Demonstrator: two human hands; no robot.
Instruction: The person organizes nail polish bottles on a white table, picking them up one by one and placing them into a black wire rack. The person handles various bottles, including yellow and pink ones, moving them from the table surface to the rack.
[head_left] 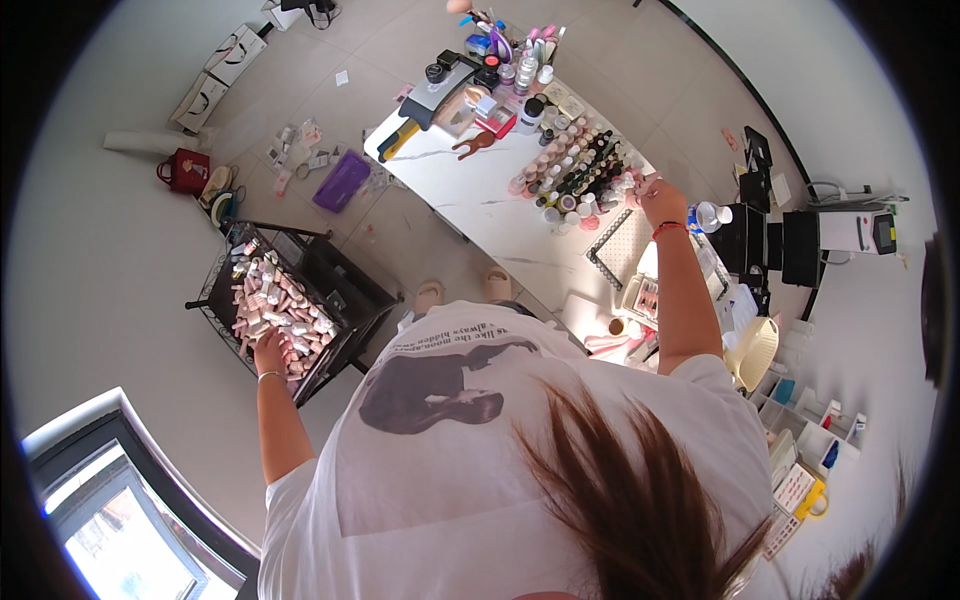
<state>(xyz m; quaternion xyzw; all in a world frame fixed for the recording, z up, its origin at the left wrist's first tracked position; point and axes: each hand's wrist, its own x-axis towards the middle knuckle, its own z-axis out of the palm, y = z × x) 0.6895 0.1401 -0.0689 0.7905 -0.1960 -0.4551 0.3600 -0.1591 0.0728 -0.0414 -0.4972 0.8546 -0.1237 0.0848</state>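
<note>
To my left, my left hand reaches down onto a heap of pink and white nail polish bottles in the top of a black cart. Its fingertips are lost among the bottles, so what they grip does not show. My right hand, with a red band at the wrist, is over the right edge of a white marbled table. Closed fingers there meet a small pale bottle at the end of the standing rows of nail polish bottles.
Brushes, jars and a grey device crowd the table's far end. A perforated mat lies near my right forearm. On the floor are a purple basket, a red bag and scattered packets. Black equipment stands beyond the table's right side.
</note>
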